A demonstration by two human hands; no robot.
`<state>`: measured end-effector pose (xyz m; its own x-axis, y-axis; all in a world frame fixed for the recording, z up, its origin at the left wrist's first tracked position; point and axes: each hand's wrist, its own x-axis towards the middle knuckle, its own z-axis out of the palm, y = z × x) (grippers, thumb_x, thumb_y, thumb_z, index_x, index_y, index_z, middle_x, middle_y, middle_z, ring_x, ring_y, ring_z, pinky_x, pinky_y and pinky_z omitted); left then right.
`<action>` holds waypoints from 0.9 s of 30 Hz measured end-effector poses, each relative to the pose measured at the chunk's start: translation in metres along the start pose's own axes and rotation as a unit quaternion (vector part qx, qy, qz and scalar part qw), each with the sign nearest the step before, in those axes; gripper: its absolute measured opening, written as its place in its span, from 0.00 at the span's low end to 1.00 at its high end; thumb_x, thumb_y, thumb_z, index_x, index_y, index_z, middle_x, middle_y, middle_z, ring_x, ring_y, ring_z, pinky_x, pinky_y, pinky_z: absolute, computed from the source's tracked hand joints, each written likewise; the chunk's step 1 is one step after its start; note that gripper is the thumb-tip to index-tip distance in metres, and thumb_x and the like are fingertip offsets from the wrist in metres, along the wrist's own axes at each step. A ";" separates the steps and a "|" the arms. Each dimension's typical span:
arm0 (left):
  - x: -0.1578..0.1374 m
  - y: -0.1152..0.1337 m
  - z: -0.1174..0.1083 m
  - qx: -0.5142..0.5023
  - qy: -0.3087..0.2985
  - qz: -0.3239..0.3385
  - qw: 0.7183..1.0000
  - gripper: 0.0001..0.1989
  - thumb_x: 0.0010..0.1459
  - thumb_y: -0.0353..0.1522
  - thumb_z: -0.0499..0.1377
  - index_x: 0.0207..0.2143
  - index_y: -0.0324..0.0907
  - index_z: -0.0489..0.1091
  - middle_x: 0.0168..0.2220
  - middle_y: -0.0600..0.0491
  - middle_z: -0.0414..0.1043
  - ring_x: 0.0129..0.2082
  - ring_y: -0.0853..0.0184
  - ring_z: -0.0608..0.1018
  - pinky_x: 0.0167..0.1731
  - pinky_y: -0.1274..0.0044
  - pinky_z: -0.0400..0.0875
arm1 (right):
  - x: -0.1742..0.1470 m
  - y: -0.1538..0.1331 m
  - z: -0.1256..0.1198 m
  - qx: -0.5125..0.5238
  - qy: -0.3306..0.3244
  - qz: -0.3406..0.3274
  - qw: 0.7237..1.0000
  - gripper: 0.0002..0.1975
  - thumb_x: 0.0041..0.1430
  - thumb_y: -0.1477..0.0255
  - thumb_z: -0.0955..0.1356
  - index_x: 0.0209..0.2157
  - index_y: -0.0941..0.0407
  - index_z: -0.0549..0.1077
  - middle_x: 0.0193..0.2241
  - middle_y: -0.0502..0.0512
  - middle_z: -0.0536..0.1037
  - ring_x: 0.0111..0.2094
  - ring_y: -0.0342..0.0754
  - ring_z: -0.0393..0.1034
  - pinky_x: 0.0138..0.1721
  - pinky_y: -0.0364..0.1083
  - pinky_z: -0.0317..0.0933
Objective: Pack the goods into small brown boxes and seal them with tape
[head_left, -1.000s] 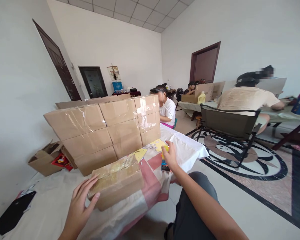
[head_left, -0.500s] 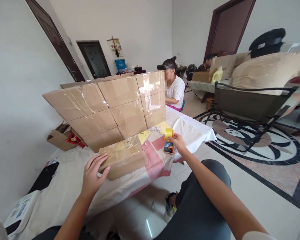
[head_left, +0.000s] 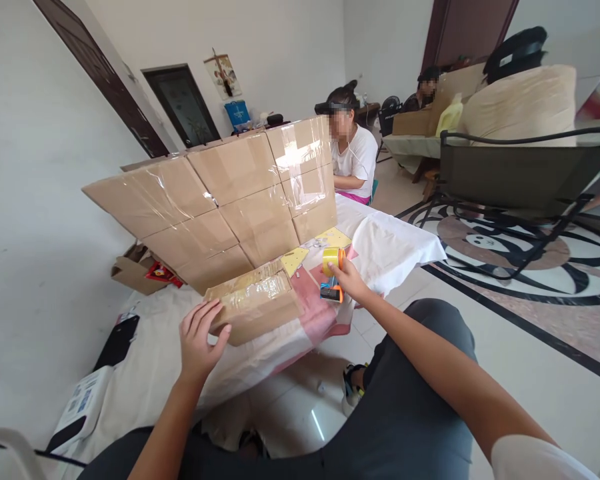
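Note:
A closed cardboard box (head_left: 260, 313) with shiny clear tape along its top lies on the near side of the cloth-covered table. My left hand (head_left: 200, 337) rests at the box's left end, fingers stretched and spread near the top corner, thumb on the front face. Right of the box, my right hand (head_left: 349, 277) grips an orange tape dispenser (head_left: 340, 293) carrying a yellowish tape roll (head_left: 331, 262). The dispenser is held above the tablecloth, apart from the box. Whether a strip of tape runs from it cannot be made out.
Behind the box stands a wall of stacked, taped boxes (head_left: 255, 200). Another person (head_left: 355, 160) sits beyond the table. An opened carton (head_left: 140, 270) and a white device (head_left: 83, 407) lie left. A dark folding chair (head_left: 520, 173) stands on the right.
My right hand has brought the dispenser a little left, nearer the box, and turned it. My left hand stays at the box's left end. The camera view has shifted slightly.

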<state>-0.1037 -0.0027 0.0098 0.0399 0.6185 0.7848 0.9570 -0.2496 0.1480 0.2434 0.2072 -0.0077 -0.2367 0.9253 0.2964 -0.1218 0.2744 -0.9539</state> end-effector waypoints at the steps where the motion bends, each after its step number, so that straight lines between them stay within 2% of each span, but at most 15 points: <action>1: 0.000 0.004 -0.001 0.000 0.012 0.007 1.000 0.21 0.58 0.36 0.61 0.55 0.48 0.70 0.55 0.45 0.73 0.59 0.48 0.70 0.61 0.54 0.59 | -0.003 -0.005 0.004 0.007 -0.012 -0.006 1.000 0.22 0.59 0.50 0.69 0.36 0.56 0.72 0.32 0.55 0.80 0.36 0.51 0.75 0.42 0.52 0.70; 3: -0.001 0.018 -0.002 0.005 0.042 0.030 0.999 0.19 0.57 0.35 0.62 0.51 0.48 0.71 0.53 0.44 0.74 0.57 0.48 0.71 0.59 0.53 0.62 | -0.008 -0.015 0.011 0.032 -0.034 -0.004 0.999 0.23 0.60 0.48 0.68 0.36 0.56 0.72 0.32 0.56 0.80 0.35 0.52 0.76 0.40 0.51 0.70; 6: 0.002 0.055 0.006 -0.023 0.052 0.082 0.995 0.14 0.57 0.31 0.60 0.47 0.48 0.71 0.45 0.47 0.77 0.47 0.53 0.77 0.49 0.58 0.69 | -0.015 -0.032 0.024 0.062 -0.051 0.022 0.997 0.25 0.60 0.46 0.67 0.32 0.56 0.71 0.29 0.56 0.79 0.31 0.51 0.76 0.34 0.48 0.69; 9: 0.010 0.102 0.026 -0.084 -0.021 0.108 0.990 0.12 0.60 0.28 0.58 0.46 0.48 0.71 0.37 0.50 0.78 0.37 0.60 0.79 0.40 0.66 0.70 | -0.022 -0.047 0.039 0.095 -0.066 0.046 0.992 0.25 0.60 0.46 0.67 0.30 0.56 0.71 0.25 0.54 0.78 0.29 0.50 0.75 0.30 0.47 0.68; 11: 0.018 0.126 0.041 -0.078 -0.071 0.099 0.989 0.13 0.61 0.31 0.60 0.49 0.45 0.70 0.40 0.49 0.78 0.39 0.60 0.79 0.40 0.67 0.70 | -0.025 -0.057 0.047 0.115 -0.069 0.050 0.990 0.25 0.59 0.45 0.67 0.31 0.55 0.72 0.24 0.53 0.78 0.27 0.49 0.74 0.29 0.46 0.68; 13: 0.028 0.141 0.053 -0.074 -0.095 0.084 0.989 0.16 0.61 0.33 0.61 0.52 0.44 0.69 0.41 0.48 0.76 0.40 0.60 0.78 0.41 0.69 0.71 | -0.028 -0.063 0.053 0.114 -0.060 0.043 0.991 0.25 0.57 0.46 0.69 0.30 0.55 0.72 0.23 0.51 0.77 0.26 0.48 0.73 0.28 0.45 0.67; 17: 0.041 0.147 0.063 -0.133 -0.112 0.059 0.983 0.19 0.61 0.34 0.63 0.54 0.45 0.69 0.39 0.49 0.72 0.39 0.63 0.76 0.40 0.72 0.72 | -0.029 -0.064 0.053 0.128 -0.043 0.059 0.989 0.24 0.57 0.46 0.69 0.31 0.55 0.73 0.25 0.52 0.78 0.27 0.48 0.74 0.29 0.45 0.67; 21: 0.048 0.149 0.066 -0.202 -0.144 0.045 0.968 0.20 0.63 0.30 0.60 0.57 0.45 0.67 0.38 0.51 0.72 0.37 0.66 0.75 0.39 0.74 0.72 | -0.030 -0.053 0.046 0.137 -0.047 0.081 0.986 0.24 0.58 0.47 0.69 0.31 0.56 0.74 0.25 0.53 0.79 0.26 0.48 0.75 0.30 0.45 0.68; 24: 0.052 0.153 0.070 -0.154 -0.133 0.074 0.976 0.13 0.63 0.27 0.59 0.50 0.46 0.72 0.35 0.52 0.72 0.35 0.66 0.75 0.38 0.74 0.70 | -0.032 -0.043 0.044 0.158 -0.063 0.100 0.980 0.24 0.57 0.47 0.69 0.32 0.56 0.75 0.24 0.53 0.79 0.25 0.48 0.75 0.30 0.46 0.69; 27: 0.055 0.156 0.074 -0.092 -0.124 0.130 0.979 0.09 0.61 0.31 0.62 0.45 0.45 0.75 0.34 0.52 0.73 0.33 0.65 0.74 0.36 0.73 0.68 | -0.035 -0.033 0.043 0.185 -0.075 0.110 0.974 0.25 0.57 0.47 0.70 0.35 0.57 0.75 0.25 0.54 0.80 0.26 0.48 0.76 0.31 0.46 0.70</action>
<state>0.0689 0.0475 0.0318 0.3658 0.6732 0.6427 0.8381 -0.5385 0.0870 0.2140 0.1546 0.0160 -0.4308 0.8947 0.1178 -0.3851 -0.0642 -0.9206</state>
